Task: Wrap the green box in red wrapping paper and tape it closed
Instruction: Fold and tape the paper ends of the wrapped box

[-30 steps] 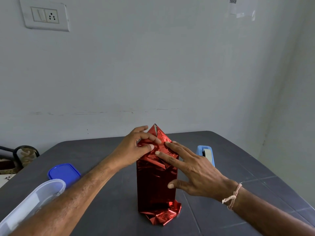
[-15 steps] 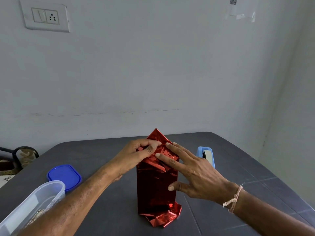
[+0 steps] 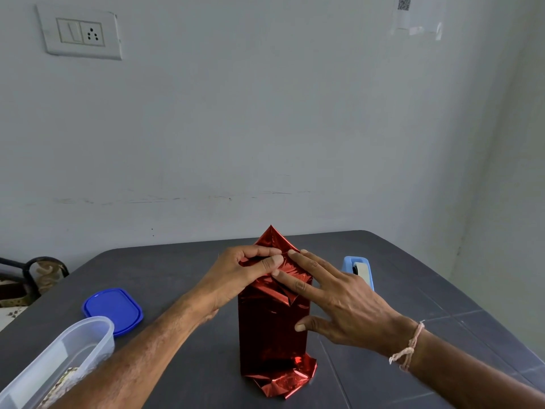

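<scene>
Pinching a top fold of the red wrapping paper (image 3: pixel 272 329), the left hand (image 3: pixel 236 276) faces the right hand (image 3: pixel 345 302), whose spread fingers (image 3: pixel 312 265) press the folded end down.

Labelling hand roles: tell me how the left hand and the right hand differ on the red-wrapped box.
The left hand pinches a fold of the red wrapping paper at the top with curled fingers; the right hand presses the folded paper with straight, spread fingers. The right wrist wears a pale thread band; the left wrist shows none. Both touch the paper's top end.
</scene>
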A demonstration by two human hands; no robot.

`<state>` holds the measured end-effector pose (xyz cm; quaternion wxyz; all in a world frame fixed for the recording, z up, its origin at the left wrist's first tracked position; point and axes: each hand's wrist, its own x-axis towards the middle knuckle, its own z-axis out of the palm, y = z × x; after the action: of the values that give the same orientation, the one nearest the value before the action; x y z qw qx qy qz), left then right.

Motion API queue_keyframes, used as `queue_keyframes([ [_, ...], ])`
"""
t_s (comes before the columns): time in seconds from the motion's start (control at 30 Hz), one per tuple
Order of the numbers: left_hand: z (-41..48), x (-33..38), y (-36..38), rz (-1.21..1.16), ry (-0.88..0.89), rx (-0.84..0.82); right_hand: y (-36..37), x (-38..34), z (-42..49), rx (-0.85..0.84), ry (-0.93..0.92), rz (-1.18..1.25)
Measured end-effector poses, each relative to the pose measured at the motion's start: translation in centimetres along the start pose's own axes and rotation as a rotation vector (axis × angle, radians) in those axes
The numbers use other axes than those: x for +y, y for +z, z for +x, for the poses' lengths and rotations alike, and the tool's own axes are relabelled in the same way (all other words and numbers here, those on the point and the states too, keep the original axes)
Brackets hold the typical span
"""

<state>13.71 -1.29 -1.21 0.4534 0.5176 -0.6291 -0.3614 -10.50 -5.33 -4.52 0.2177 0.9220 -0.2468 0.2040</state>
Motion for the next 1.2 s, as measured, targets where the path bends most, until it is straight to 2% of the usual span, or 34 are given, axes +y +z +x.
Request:
queue_keyframes([
  [0.63,-0.2,-0.1,0.4,-0.085,-0.031,0.027,-0.9,0.7,0.3,-0.009,-0.066,-0.192],
  [1.2,0.0,-0.5,0.5,-0.102,-0.043,0.024,-0.7,1.2,0.1,-0.022,-0.126,-0.134],
])
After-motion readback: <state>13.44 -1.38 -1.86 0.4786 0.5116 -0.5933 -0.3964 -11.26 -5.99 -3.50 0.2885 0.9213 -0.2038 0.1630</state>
